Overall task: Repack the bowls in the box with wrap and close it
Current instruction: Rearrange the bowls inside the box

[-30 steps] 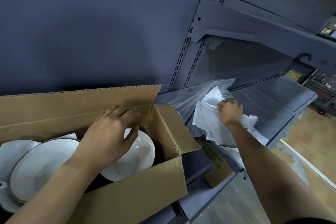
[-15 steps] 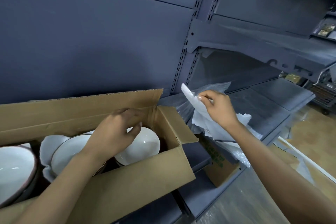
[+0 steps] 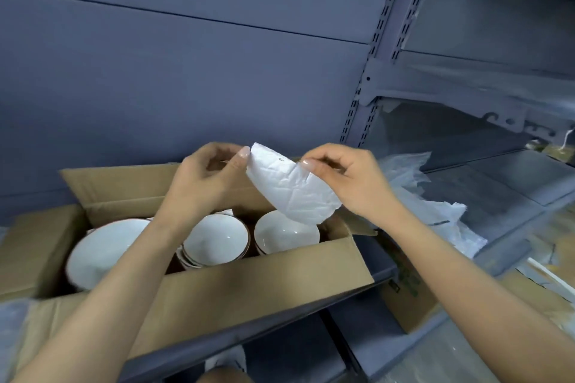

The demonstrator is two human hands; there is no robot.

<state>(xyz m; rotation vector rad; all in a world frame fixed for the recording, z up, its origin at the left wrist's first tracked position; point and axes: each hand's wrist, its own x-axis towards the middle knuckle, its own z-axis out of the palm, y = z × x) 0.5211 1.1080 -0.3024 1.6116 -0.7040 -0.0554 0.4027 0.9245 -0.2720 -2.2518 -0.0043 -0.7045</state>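
A white sheet of wrap (image 3: 291,188) hangs above the open box (image 3: 249,283), pinched at its top edge by the left hand (image 3: 207,177) and the right hand (image 3: 345,180). Below it, three white bowls (image 3: 214,239) sit uncovered in the box, close together. The sheet looks thin and creased, so a hard pull apart could tear it. If it goes in bunched, bowl rims may knock together. The box rests on a grey metal shelf (image 3: 497,193) and overhangs its front edge, so pressing down could tip it. More loose wrap (image 3: 435,214) lies to the right, against the dark back panel (image 3: 186,71).
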